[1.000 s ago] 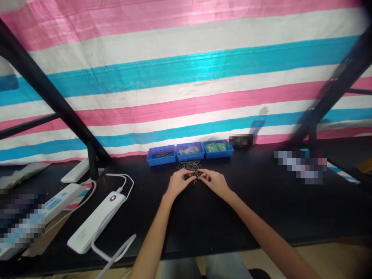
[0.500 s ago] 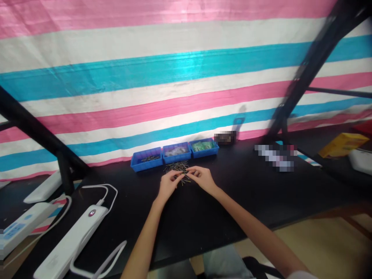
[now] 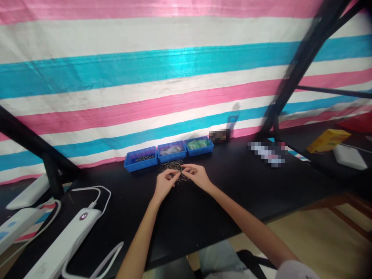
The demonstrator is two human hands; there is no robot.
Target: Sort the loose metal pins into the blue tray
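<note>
A loose pile of thin, screw-like metal pieces (image 3: 171, 166) lies on the black table, just beyond my hands. My left hand (image 3: 167, 182) is at its near edge, thumb and fingers pinched together. Facing it, my right hand (image 3: 198, 176) is also closed in a pinch, its fingertips almost meeting the left ones. Whatever is between the fingertips is too small to make out. Behind the pile stand three blue bins in a row: the left bin (image 3: 128, 166) holds similar thin pieces, the middle bin (image 3: 171, 157) clear plastic bags, the right bin (image 3: 200, 152) green bags.
A white power strip (image 3: 62, 242) with a looped cable lies on the left of the black table (image 3: 232, 193). Blurred-out items (image 3: 266, 154) lie to the right, a yellow box (image 3: 328, 140) farther off. Black frame posts (image 3: 273, 112) and a striped sheet (image 3: 145, 73) stand behind.
The whole view has shifted slightly, so things appear farther left. Both hands stay pinched together at the pile, their fingertips now a little closer.
</note>
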